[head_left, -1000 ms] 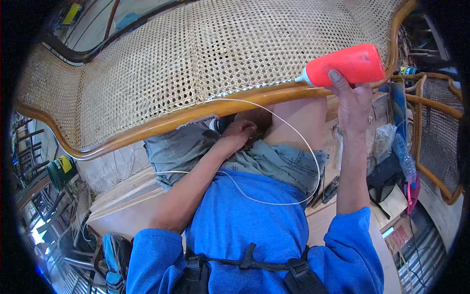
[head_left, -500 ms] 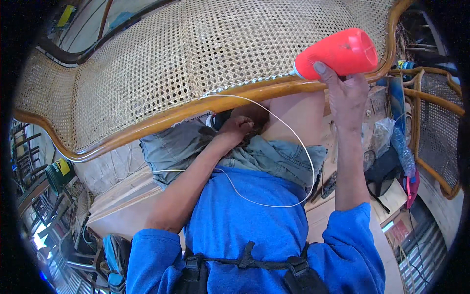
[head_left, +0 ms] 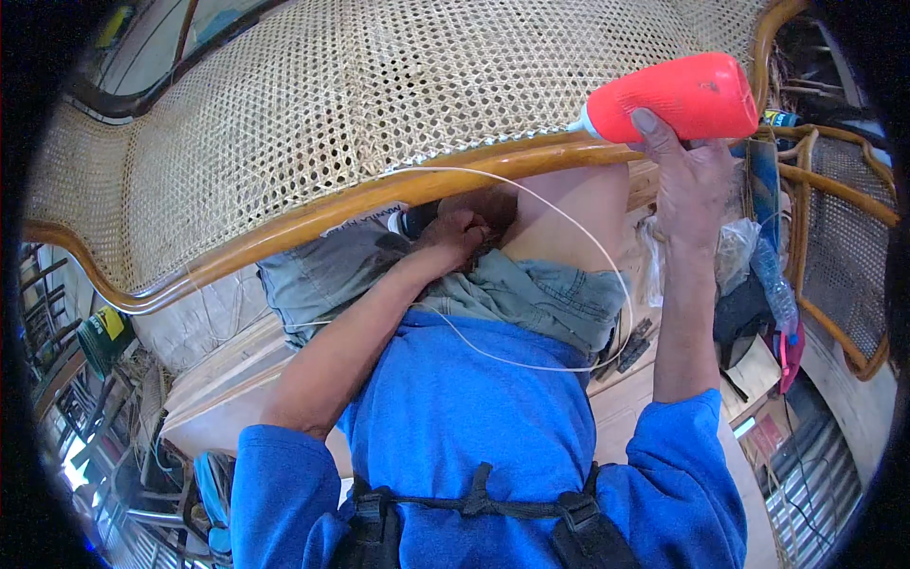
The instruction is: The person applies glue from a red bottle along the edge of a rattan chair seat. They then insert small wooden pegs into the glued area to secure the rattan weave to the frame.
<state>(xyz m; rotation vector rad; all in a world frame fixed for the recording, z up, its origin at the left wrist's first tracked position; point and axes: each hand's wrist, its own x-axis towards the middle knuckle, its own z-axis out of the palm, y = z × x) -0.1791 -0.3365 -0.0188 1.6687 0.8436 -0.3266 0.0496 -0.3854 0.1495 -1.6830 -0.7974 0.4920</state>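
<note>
A red squeeze bottle (head_left: 678, 95) is gripped in my right hand (head_left: 697, 175), tilted so its pale nozzle points left at the groove along the inner edge of the wooden frame (head_left: 284, 230). A white bead of glue (head_left: 474, 149) runs along that groove beside the woven cane panel (head_left: 313, 104). My left hand (head_left: 460, 237) rests over my lap below the frame, its fingers curled; whatever they hold is hidden. Beside it is a dark object with a white band (head_left: 408, 223). A thin pale cane strand (head_left: 607, 248) lies along the frame, then loops down across my shirt.
Another caned frame (head_left: 844, 237) stands at the right. Clear plastic wrapping (head_left: 735, 251) and a plastic bottle (head_left: 779, 294) lie near it. At the left is a dark green can (head_left: 104, 341). Wooden boards (head_left: 227, 379) extend under my legs.
My right hand and the red bottle have shifted right along the frame, lengthening the bead of glue. The strand's loop has moved slightly right and up. My left hand stays near my lap.
</note>
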